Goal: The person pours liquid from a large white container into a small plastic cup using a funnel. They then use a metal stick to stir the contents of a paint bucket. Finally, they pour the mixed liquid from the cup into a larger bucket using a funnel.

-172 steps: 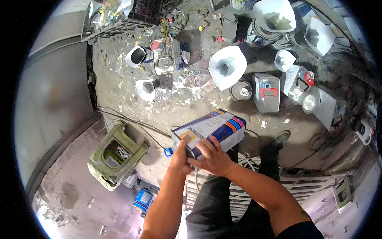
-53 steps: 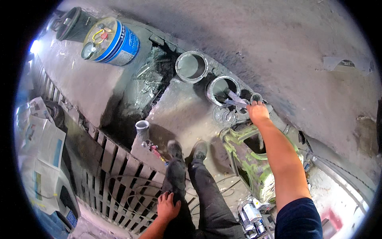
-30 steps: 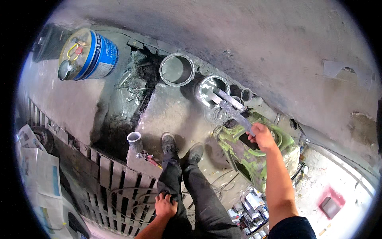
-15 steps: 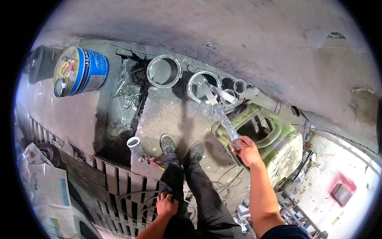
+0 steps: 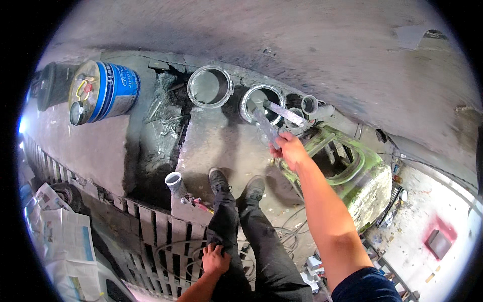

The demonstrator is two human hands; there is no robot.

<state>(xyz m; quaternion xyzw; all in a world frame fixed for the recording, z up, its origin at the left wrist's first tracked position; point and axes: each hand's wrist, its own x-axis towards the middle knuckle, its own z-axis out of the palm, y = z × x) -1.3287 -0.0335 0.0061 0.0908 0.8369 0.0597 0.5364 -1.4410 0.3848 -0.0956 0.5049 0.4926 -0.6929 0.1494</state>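
My right hand [image 5: 292, 149] is closed round the upper end of a paint-crusted stirring stick [image 5: 263, 125], reaching out over the floor. The stick's lower end goes into an open metal can [image 5: 243, 106] with grey paint inside. A second coated stick [image 5: 285, 111] leans over the same can's rim, its outer end beside my right hand. To the left stands another open can [image 5: 232, 90], with grey inside it. My left hand [image 5: 215, 259] rests on my dark trouser leg near the knee, fingers somewhat apart and holding nothing that I can see.
A blue and white bucket [image 5: 116, 89] stands at the far left. Near my feet are a white cup [image 5: 173, 178] on a spray gun and looping hose [image 5: 173, 246]. Small cups [image 5: 309, 104] and a green-splashed frame [image 5: 366, 173] sit to the right. A floor grate [image 5: 146, 226] lies lower left.
My right hand has moved forward and to the left, toward the can, with the stick pushed lower. My left hand stays on my leg. The whole view has shifted slightly.
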